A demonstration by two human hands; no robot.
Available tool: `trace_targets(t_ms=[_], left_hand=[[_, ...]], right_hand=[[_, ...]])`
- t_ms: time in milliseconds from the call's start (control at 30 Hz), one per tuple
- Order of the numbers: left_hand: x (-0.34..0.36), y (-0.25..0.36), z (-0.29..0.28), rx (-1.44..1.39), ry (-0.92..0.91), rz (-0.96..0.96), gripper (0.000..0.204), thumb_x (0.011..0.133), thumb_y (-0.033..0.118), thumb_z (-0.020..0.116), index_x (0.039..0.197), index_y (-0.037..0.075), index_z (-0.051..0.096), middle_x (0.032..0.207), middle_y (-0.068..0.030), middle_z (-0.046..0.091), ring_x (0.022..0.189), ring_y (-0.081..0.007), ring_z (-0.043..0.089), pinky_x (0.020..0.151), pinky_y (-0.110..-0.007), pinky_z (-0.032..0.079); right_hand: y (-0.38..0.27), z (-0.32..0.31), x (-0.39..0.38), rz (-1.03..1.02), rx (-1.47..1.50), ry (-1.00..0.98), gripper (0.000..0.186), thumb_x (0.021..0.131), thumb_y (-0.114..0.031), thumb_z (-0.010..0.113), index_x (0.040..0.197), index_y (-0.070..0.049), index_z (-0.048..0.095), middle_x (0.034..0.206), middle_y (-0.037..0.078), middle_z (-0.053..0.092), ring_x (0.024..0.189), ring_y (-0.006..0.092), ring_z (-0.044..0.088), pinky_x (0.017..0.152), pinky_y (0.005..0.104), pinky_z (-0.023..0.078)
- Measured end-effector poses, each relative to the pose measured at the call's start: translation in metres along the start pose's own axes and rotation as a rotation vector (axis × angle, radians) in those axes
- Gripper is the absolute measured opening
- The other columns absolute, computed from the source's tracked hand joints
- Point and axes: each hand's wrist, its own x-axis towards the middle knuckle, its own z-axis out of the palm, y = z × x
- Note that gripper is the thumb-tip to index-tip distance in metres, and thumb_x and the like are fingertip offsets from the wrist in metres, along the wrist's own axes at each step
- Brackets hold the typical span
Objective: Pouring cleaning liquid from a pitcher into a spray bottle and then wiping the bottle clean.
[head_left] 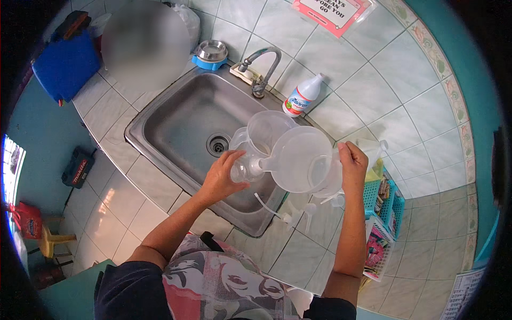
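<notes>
My left hand (223, 178) is wrapped round a small clear plastic bottle (242, 168), tilted over the sink's right edge. A translucent white funnel (298, 152) lies sideways with its narrow spout at the bottle's mouth. At the funnel's wide side, my right hand (353, 164) grips a translucent plastic jug (329, 178), partly hidden behind the funnel. Just beyond stands another translucent jug (269, 128), its handle toward the left. Nearest the hands on the counter lies a white pump head with a thin tube (285, 217). I cannot tell whether liquid is flowing.
The steel sink (176, 117) has a curved tap (272, 58) at its back. Right of the tap stands a white bottle (304, 96) with a blue-red label. Small clear caps (309, 209) lie on the tiled counter. Teal baskets (393, 210) stand at the right, a blue-based metal bowl (210, 53) at back left.
</notes>
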Motion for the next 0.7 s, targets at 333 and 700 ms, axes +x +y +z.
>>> trace_targets(t_ms=[333,700], left_hand=[[0.0002,-0.002,-0.0003,0.049,0.01,0.04,0.082,0.053,0.012,0.08,0.124,0.012,0.039,0.12,-0.0127,0.042,0.11,-0.0323,0.046,0.091,-0.041,0.04],[-0.0003,-0.0058,0.0025,0.051,-0.006,0.047,0.083,0.053,0.014,0.08,0.124,0.011,0.039,0.12,-0.0142,0.042,0.108,-0.0331,0.046,0.09,-0.041,0.041]], right_hand=[[-0.0054,0.0053,0.0081,-0.126,-0.148,-0.056,0.035,0.078,-0.012,0.06,0.059,0.001,0.033,0.051,0.002,0.024,0.049,0.0086,0.023,0.044,0.0263,0.021],[-0.0097,0.0062,0.0107,-0.18,-0.219,-0.06,0.034,0.077,-0.011,0.061,0.06,0.002,0.035,0.05,0.004,0.026,0.048,0.0099,0.024,0.043,0.0271,0.022]])
